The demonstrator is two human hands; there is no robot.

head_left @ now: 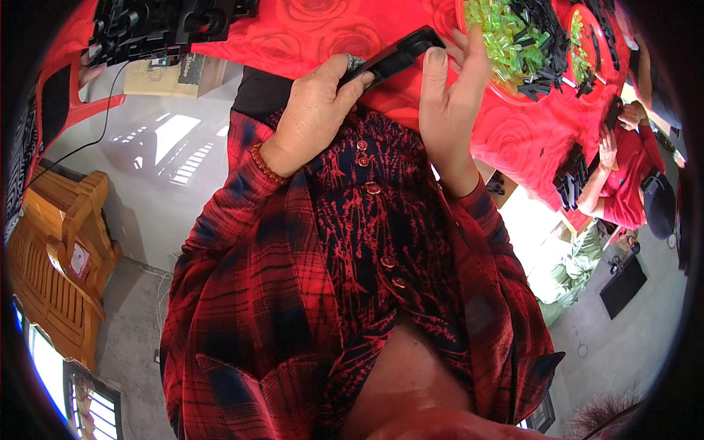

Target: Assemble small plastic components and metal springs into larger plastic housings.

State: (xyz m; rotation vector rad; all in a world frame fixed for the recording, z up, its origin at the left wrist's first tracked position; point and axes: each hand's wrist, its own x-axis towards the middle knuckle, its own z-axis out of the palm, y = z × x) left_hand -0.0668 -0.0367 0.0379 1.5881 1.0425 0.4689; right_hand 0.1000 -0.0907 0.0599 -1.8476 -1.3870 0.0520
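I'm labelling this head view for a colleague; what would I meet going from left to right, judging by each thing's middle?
Wooden seat, cluster of black parts, left hand, held black part, right hand, large green heap, small green heap, co-worker's red top.

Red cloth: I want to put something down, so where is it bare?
One bare patch of cloth lies between the upper-left black heap and the held part; another between the right hand, the green pieces and the far-right black stack. It is crowded at upper left and upper right, where parts pile up.
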